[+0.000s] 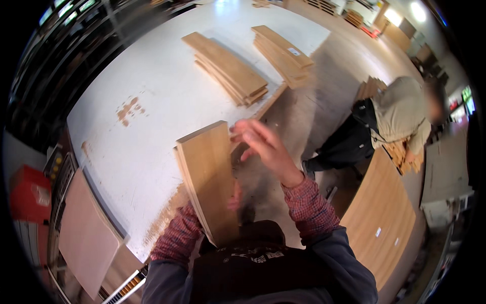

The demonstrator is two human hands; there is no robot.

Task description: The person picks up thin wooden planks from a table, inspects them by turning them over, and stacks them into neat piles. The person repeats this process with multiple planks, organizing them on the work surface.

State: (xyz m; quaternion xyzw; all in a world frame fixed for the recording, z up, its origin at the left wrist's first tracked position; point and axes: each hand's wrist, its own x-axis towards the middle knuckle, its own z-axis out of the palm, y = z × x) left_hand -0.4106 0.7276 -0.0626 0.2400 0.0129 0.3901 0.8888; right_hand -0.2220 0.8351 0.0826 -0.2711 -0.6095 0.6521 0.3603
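In front of my body a small stack of light wooden boards stands on end, tilted, with its long faces together. My left hand grips the stack low down; most of that hand is hidden behind the wood, and only blurred fingers show at the right edge. Close to the upper right corner of the boards is my right hand, raised, its fingers bent and apart with nothing between them. Farther off on the white table lie two piles of similar boards, a left pile and a right pile.
At the right a co-worker bends over more wood pieces. A large wooden panel is at my right, a pale sheet at the lower left. Beyond that sheet is a red box. Dark racks line the far left.
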